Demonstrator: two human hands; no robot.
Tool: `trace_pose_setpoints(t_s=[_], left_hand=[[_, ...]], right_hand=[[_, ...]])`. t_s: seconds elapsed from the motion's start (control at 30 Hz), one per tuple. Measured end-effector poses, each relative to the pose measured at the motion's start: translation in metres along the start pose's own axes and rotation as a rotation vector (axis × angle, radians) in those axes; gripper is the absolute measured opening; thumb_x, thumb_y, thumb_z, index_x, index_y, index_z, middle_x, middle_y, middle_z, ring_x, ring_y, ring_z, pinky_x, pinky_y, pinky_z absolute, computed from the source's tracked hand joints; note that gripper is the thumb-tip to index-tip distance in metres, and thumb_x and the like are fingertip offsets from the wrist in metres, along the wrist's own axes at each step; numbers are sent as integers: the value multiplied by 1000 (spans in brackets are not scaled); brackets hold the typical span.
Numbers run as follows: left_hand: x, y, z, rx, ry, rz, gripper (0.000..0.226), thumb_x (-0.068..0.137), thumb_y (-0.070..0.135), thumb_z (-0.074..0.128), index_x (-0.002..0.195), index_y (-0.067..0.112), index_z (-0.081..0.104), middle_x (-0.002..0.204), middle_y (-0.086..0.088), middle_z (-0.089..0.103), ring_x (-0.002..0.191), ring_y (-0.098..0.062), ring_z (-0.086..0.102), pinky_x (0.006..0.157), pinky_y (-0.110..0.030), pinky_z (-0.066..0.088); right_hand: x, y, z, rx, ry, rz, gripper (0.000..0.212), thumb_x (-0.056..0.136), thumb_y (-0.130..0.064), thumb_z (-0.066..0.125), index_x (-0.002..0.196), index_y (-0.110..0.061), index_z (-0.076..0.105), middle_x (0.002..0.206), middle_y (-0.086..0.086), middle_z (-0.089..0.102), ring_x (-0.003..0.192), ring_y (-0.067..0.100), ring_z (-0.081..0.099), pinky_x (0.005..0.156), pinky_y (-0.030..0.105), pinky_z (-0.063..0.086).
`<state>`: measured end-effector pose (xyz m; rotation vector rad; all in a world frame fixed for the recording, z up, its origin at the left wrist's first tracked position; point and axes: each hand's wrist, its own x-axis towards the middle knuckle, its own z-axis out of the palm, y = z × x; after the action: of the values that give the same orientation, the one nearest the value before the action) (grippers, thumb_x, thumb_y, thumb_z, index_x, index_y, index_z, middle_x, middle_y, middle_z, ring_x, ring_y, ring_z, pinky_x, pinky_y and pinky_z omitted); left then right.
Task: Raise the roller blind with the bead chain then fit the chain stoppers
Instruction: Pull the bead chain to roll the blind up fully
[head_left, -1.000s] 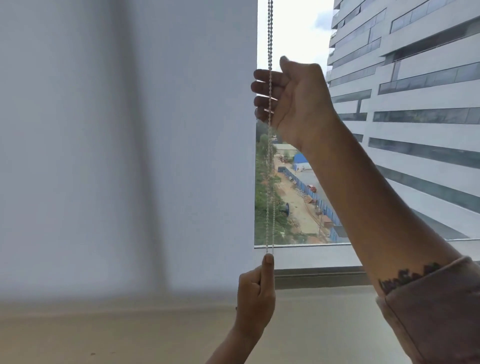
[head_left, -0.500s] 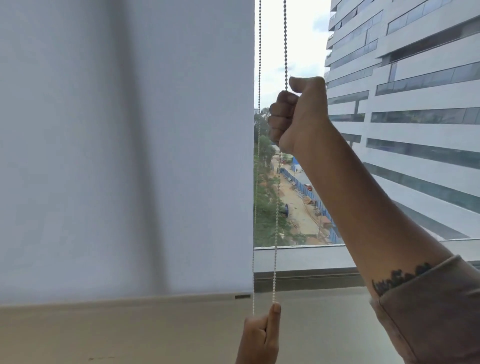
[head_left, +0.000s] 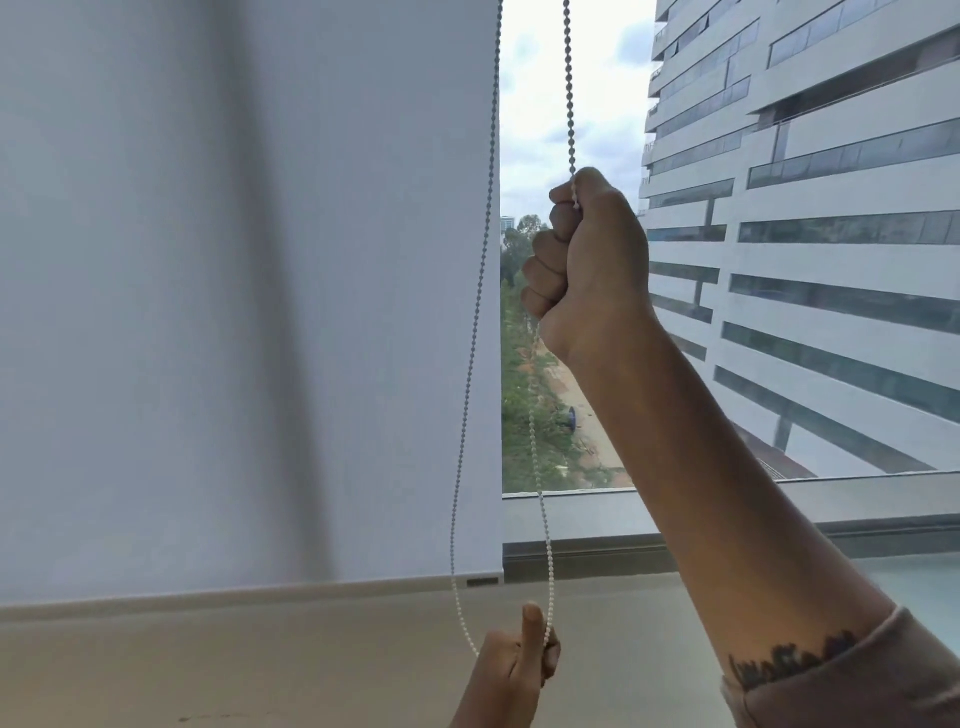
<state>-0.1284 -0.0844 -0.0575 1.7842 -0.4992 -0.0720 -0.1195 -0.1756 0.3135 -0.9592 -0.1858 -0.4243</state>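
The blind (head_left: 249, 291) covers the left part of the window, its bottom bar (head_left: 260, 592) level just above the sill (head_left: 597, 525). Along its right edge hangs the chain (head_left: 470, 364) in 2 strands that bow apart and meet low down. There the left hand (head_left: 514, 670) is closed around the loop's bottom end, thumb pointing straight up beside the right strand. Higher, the right hand (head_left: 592, 265) is a tight fist clamped on the right strand, which enters at the top of the fist and leaves below it. The forearm (head_left: 727, 467) slopes down right to a tattoo (head_left: 789, 662) and rolled sleeve (head_left: 872, 691). Outside stands a striped building (head_left: 831, 208).
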Motion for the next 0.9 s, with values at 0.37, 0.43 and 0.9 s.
trace_pose_setpoints(t_s=[0.37, 0.43, 0.9], left_hand=[[23, 38, -23, -233, 114, 13, 105, 79, 102, 21, 82, 13, 76, 69, -8, 73, 66, -17, 69, 64, -24, 47], [28, 50, -30, -268, 136, 16, 101, 84, 96, 21, 85, 11, 77, 75, -16, 77, 70, -20, 72, 68, -29, 50], [90, 223, -108, -382, 298, 287, 87, 103, 72, 18, 111, 10, 78, 97, -17, 83, 96, -30, 80, 92, -40, 59]], right_hand=[[-35, 45, -24, 49, 14, 64, 45, 101, -23, 51, 57, -27, 42, 51, -9, 18, 41, 12, 8, 41, 20, 9], [-41, 55, -31, 39, 25, 80, 50, 99, -23, 52, 50, -27, 42, 50, -8, 18, 40, 12, 9, 44, 24, 7], [-92, 143, -85, -56, 42, 181, 44, 90, -24, 55, 49, -28, 40, 45, -8, 21, 37, 12, 14, 40, 25, 9]])
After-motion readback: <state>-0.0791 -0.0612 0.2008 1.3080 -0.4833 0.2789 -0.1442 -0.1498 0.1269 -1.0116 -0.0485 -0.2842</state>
